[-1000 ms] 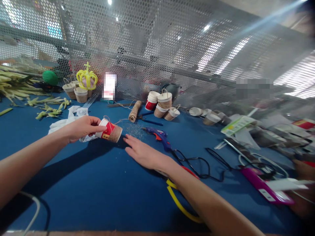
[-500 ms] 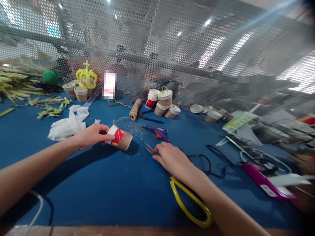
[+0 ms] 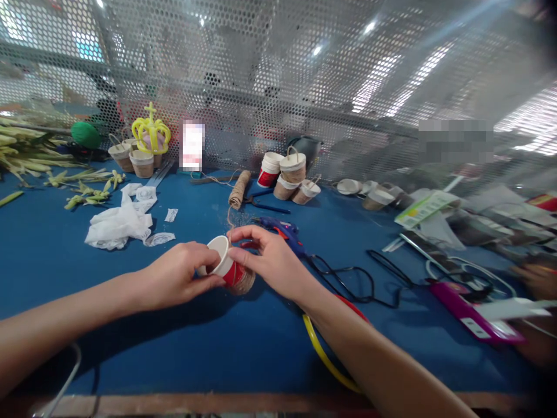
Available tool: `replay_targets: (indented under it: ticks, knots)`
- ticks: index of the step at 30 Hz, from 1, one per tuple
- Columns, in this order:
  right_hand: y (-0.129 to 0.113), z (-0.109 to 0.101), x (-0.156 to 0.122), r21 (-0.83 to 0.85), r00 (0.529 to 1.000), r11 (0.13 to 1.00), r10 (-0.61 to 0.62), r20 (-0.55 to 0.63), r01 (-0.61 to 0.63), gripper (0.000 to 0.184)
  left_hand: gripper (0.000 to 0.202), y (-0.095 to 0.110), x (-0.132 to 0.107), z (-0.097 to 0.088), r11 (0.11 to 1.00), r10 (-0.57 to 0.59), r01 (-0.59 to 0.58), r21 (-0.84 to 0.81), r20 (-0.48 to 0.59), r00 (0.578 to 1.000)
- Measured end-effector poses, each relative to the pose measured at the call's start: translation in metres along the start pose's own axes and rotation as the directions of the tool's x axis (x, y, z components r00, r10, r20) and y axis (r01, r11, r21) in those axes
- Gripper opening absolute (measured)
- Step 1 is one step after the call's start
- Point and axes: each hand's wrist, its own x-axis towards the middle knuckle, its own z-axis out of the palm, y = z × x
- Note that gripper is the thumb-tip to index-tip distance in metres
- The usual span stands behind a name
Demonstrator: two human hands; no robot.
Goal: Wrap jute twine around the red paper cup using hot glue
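Note:
A white-and-red paper cup [image 3: 235, 273], its lower part wrapped in brown twine, is tilted with its mouth toward my left hand [image 3: 187, 270]. That hand grips the wall, fingers inside the mouth and thumb outside. At the rim, my right hand [image 3: 265, 255] pinches the loose twine [image 3: 230, 217] between thumb and forefinger. A twine roll [image 3: 239, 190] lies beyond the cup. Under my right forearm are scissors with a yellow handle loop [image 3: 324, 354] and a red one; their blades are hidden. Behind my right hand rests a blue glue gun [image 3: 282, 229].
Twine-wrapped cups [image 3: 292, 168] stand by the mesh wall, near pliers [image 3: 270, 206]. White crumpled plastic [image 3: 119, 223] lies left, with a yellow crown [image 3: 150, 133] and green yarn ball [image 3: 85, 134] behind. A black cord [image 3: 348, 284] and purple power strip [image 3: 470, 313] are at right.
My right hand has left the scissors, moved left to the cup and taken the twine. My left hand has brought the cup nearer and turned its mouth up, fingers now inside.

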Motion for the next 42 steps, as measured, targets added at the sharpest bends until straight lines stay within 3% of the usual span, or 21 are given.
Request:
replay_targets:
  ticks: [2,8,11,14,18,22,29,42]
  knots:
    - [0.003,-0.001,-0.002,0.066,0.999,0.998,-0.019,-0.028,0.021,0.008,0.02,-0.001,0.0,0.0,0.996,-0.045,0.047,-0.071,0.037,0.998]
    - [0.002,-0.006,-0.006,0.102,0.996,0.993,0.071,-0.057,-0.065,0.009,0.018,0.0,0.003,-0.002,0.927,-0.136,0.164,-0.337,0.104,0.985]
    - [-0.005,-0.008,-0.008,0.134,0.985,0.985,0.126,-0.118,-0.11,0.009,0.015,0.0,0.004,0.001,0.827,-0.18,0.222,-0.516,0.13,0.975]
    - [-0.008,-0.01,-0.01,0.225,0.975,0.971,0.119,-0.187,-0.075,0.009,0.013,-0.001,0.006,0.003,0.684,-0.22,0.275,-0.676,0.169,0.961]
    - [-0.008,-0.01,-0.014,0.264,0.964,0.964,0.05,-0.262,0.021,0.01,0.016,-0.002,0.008,0.005,0.583,-0.272,0.316,-0.749,0.187,0.944]
    - [-0.011,-0.011,-0.02,0.186,0.951,0.982,0.039,-0.305,0.019,0.01,0.02,-0.001,0.009,0.005,0.52,-0.347,0.359,-0.775,0.193,0.918]
    - [-0.009,-0.013,-0.024,0.136,0.947,0.991,0.053,-0.317,-0.01,0.012,0.021,-0.001,0.009,0.008,0.515,-0.372,0.372,-0.772,0.19,0.909]
    - [-0.004,-0.011,-0.02,0.093,0.925,0.991,0.121,-0.36,-0.094,0.013,0.013,0.005,0.0,0.01,0.652,-0.222,0.182,-0.736,0.045,0.974]
